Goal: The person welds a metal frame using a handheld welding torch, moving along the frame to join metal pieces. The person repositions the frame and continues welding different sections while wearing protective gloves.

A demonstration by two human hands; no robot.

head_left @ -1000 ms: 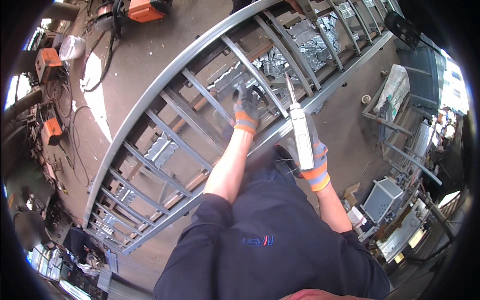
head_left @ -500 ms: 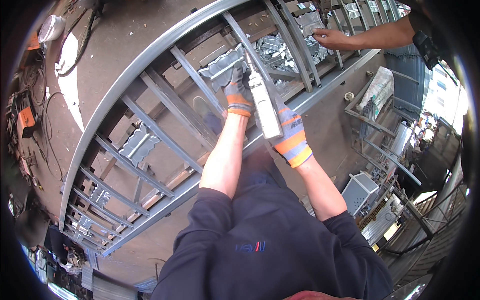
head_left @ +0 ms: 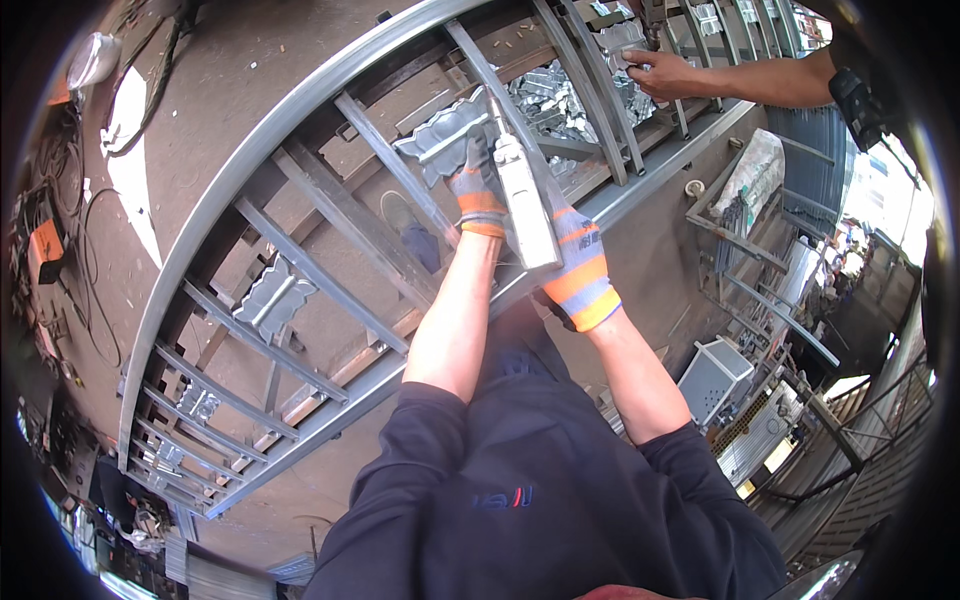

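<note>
My left hand (head_left: 478,193), in a grey and orange glove, grips a silvery ornamental metal plate (head_left: 440,142) with scalloped edges. The plate sits between two bars of a curved metal frame (head_left: 215,170). In my right hand (head_left: 582,268), gloved alike, is a white boxy handheld welding gun (head_left: 526,207). Its narrow nozzle points away from me, with the tip at the bar beside the plate's right end. Most of my right fingers are hidden behind the gun, and my left fingertips are partly hidden by the plate.
Another ornamental plate (head_left: 272,297) sits between bars to the left. Loose metal pieces (head_left: 556,105) are heaped beyond the bars. At upper right, another person's bare hand (head_left: 660,76) touches a similar plate. A metal rack (head_left: 735,235) and a grey box (head_left: 716,378) stand at right.
The view has shifted slightly. My hands keep their hold on the plate and the welding gun, with the nozzle still at the bar. A dark tool now shows near the other person's hand.
</note>
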